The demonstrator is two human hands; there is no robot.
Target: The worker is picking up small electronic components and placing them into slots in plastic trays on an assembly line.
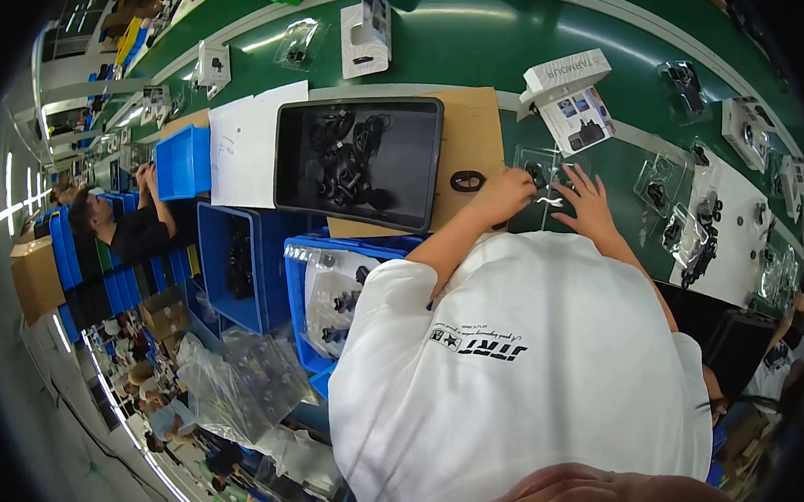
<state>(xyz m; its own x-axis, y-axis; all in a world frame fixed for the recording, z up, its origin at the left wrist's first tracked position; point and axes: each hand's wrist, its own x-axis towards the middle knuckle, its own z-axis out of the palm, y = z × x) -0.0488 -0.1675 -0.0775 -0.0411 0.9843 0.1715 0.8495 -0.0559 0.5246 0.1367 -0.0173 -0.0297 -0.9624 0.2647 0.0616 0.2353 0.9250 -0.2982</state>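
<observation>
My left hand (508,194) is at the left edge of a clear plastic tray (533,156), its fingers curled together; what they hold, if anything, is too small to make out. My right hand (589,207) has its fingers spread at the tray's right side. Small dark parts lie in the tray. A thin white strip (549,201) shows between my hands, just below the tray. Beside my left wrist, a coiled black cable (467,181) rests on a brown cardboard sheet (477,129). Beyond my hands, a white printed box (580,122) stands with its lid raised.
A black bin (435,158) of dark cables is to my left, with blue bins (204,261) farther left. Clear packs (658,183) and a white sheet with black parts (733,243) lie to the right. Another person (137,224) works at far left; another (785,358) is at lower right.
</observation>
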